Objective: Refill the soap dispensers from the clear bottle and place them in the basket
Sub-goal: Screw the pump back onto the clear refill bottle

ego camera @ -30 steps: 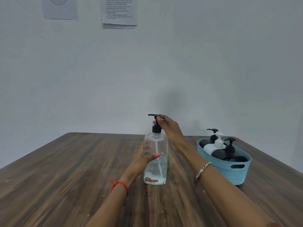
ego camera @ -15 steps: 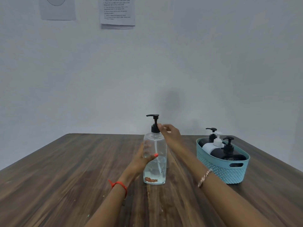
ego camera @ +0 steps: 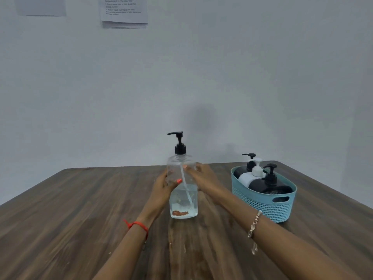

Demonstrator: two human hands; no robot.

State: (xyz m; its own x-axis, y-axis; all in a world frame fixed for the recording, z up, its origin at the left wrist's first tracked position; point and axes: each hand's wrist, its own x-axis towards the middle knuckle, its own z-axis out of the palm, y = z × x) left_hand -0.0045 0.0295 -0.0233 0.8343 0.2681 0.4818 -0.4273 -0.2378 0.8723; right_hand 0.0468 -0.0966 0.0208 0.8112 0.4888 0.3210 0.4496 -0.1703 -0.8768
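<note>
Clear bottle: I see the clear bottle [ego camera: 183, 201] standing upright on the tabletop [ego camera: 70, 209] at mid-frame. It is roughly half full of clear liquid.
Pump: the black pump [ego camera: 179, 142] sits on the bottle's neck, spout pointing left.
Left hand: my left hand [ego camera: 162, 188] has its grip clamped on the bottle's left side, thumb laid across the front.
Right hand: my right hand [ego camera: 204, 176] is on the bottle's right shoulder. Its grip looks closed round the bottle too, though the fingers behind the plastic are blurred.
Basket: the blue basket [ego camera: 268, 207] sits on the tabletop to the right of the bottle, apart from it.
Dispensers: a front black dispenser [ego camera: 270, 185], a white dispenser [ego camera: 249, 177] and a rear black dispenser [ego camera: 241, 170] lean inside the basket.
Wrists: a red thread [ego camera: 139, 224] on the left, a bracelet [ego camera: 255, 223] on the right.
</note>
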